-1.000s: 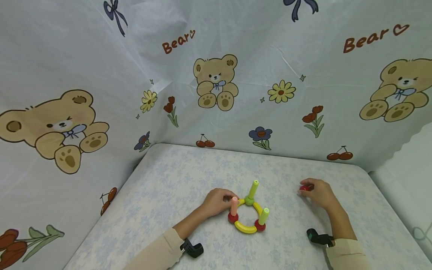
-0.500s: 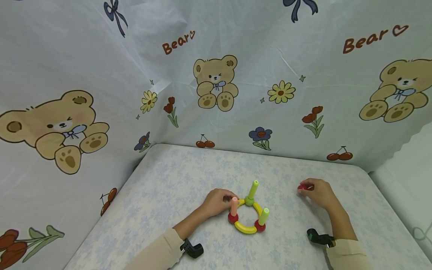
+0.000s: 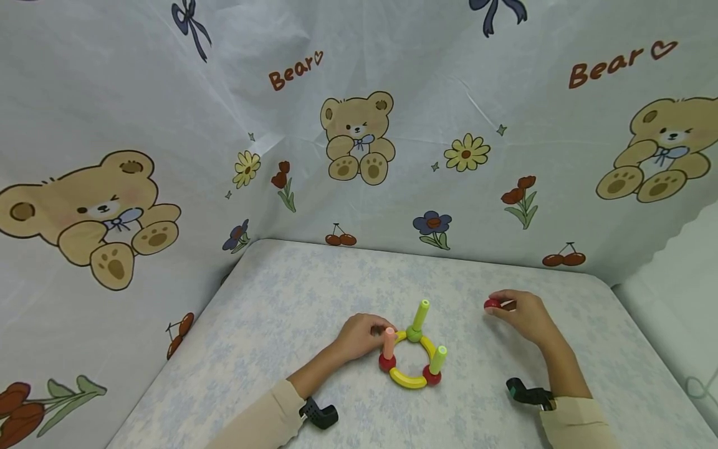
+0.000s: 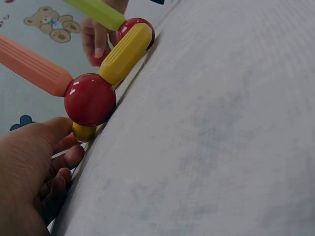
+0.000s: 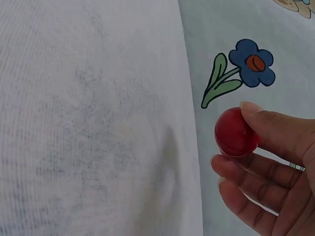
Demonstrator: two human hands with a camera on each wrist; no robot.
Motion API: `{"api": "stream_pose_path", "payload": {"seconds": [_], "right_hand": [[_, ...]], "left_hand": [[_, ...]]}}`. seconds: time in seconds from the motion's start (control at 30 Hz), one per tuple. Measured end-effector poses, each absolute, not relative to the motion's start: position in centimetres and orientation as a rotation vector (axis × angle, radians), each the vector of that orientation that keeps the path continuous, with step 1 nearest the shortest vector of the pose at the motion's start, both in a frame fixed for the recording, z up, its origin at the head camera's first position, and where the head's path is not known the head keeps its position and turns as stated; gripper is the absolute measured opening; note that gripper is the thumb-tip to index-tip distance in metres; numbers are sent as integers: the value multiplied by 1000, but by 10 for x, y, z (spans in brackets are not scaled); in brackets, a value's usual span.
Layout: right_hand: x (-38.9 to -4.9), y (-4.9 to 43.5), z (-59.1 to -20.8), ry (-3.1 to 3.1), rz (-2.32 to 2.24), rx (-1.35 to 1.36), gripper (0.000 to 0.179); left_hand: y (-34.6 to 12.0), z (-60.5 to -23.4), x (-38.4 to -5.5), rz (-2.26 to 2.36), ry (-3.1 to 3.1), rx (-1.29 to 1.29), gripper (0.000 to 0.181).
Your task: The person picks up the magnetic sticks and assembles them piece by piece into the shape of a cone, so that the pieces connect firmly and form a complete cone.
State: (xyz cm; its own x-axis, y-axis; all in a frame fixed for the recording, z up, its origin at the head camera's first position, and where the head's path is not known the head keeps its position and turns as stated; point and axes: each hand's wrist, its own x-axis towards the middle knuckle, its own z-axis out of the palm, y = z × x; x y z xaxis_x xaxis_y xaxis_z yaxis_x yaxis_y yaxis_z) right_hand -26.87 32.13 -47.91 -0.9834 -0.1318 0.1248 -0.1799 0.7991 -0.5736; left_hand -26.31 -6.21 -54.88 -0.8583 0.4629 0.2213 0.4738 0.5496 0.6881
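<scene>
In the head view, a ring of yellow curved bars [image 3: 408, 380] lies on the table, joined by a left red ball [image 3: 387, 363], a right red ball [image 3: 431, 376] and a green ball [image 3: 414, 335]. An orange stick [image 3: 389, 343] and two lime sticks [image 3: 422, 315] rise from these balls. My left hand [image 3: 361, 337] pinches the rear-left yellow bar [image 4: 83, 132] beside the left red ball; the ball partly hides that grip in the left wrist view. Off to the right, my right hand [image 3: 527, 316] holds a loose red ball [image 5: 236, 132] between thumb and fingers, above the table.
The pale patterned table [image 3: 314, 280] ends at a hanging bear-print cloth [image 3: 421, 206] at the back and left. A black wrist camera [image 3: 320, 413] is strapped at my left wrist, another black camera [image 3: 527, 393] at my right.
My right hand has moved left and slightly away from me with the red ball, which now shows more past the fingertips. My left hand and the ring stay put.
</scene>
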Motion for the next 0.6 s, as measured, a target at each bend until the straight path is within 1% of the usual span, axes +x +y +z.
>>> {"api": "stream_pose_path", "payload": {"seconds": [0.47, 0.6], "right_hand": [[-264, 292, -462, -2920, 984, 307, 42], [-264, 284, -459, -2912, 1001, 326, 39]], "left_hand": [[-62, -550, -263, -1240, -2756, -821, 14], [-63, -550, -263, -1245, -2755, -825, 14]]}}
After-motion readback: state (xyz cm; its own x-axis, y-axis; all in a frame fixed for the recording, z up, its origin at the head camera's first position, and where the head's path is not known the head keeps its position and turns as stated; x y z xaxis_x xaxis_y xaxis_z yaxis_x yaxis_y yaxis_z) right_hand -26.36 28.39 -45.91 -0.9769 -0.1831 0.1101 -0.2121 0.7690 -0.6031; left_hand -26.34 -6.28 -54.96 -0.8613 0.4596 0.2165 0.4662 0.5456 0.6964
